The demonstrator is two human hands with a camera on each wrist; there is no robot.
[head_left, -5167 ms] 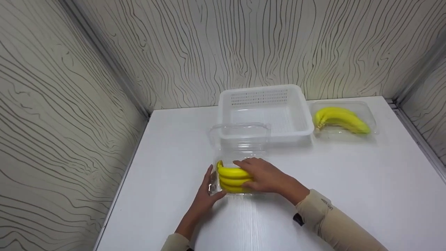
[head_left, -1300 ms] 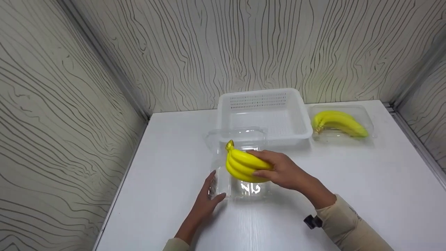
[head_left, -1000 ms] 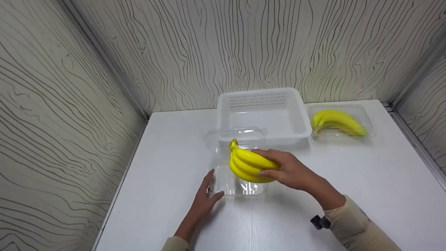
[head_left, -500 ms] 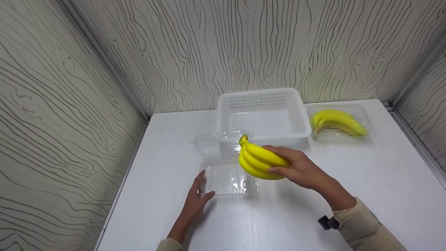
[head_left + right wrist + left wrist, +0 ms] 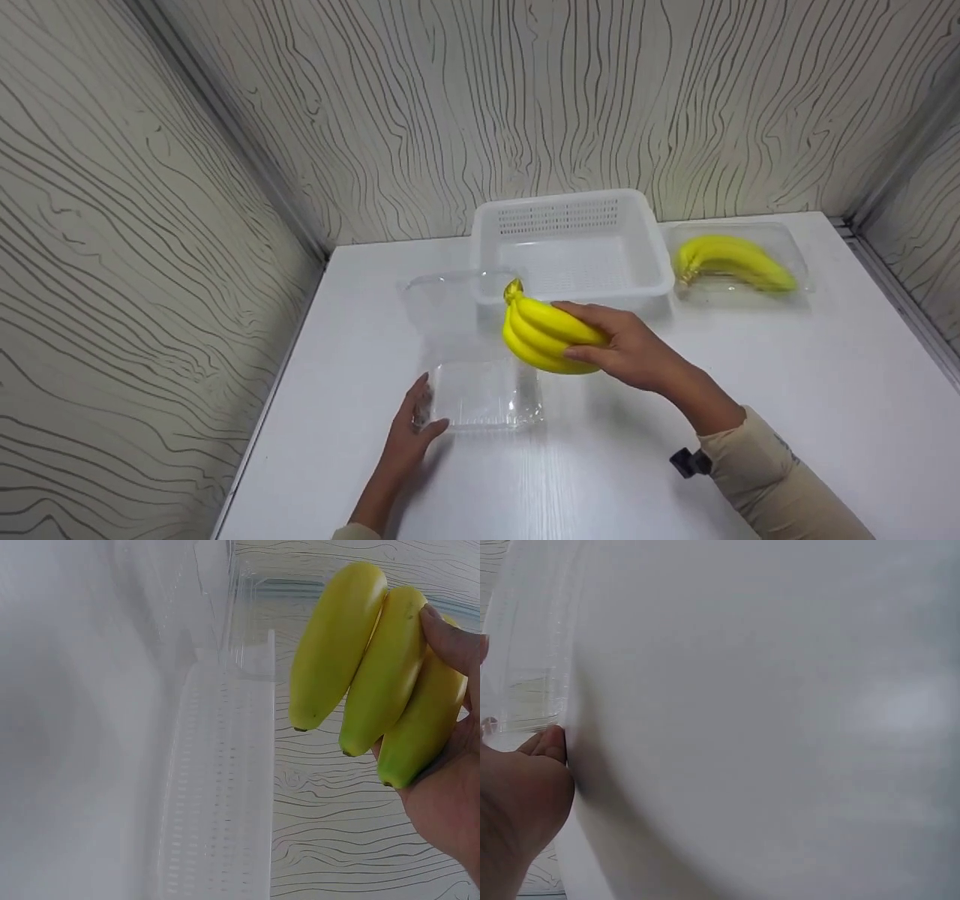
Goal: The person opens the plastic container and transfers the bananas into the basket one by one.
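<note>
My right hand grips a bunch of yellow bananas, its stem end pointing up and left. The bunch hangs above the table, overlapping the right part of an open clear plastic clamshell box in the head view. In the right wrist view the greenish tips of three bananas show, with the thumb across one. My left hand holds the left end of the clamshell box between thumb and fingers. The box's lid is folded back, partly in front of the white basket.
A white slotted plastic basket stands at the back of the white table. To its right lies a second clear box with bananas inside. Patterned panels wall the table at the back and sides.
The right hand has lifted the bananas out of the clamshell box and holds them raised. More recently, the left hand has slid the box to the left.
</note>
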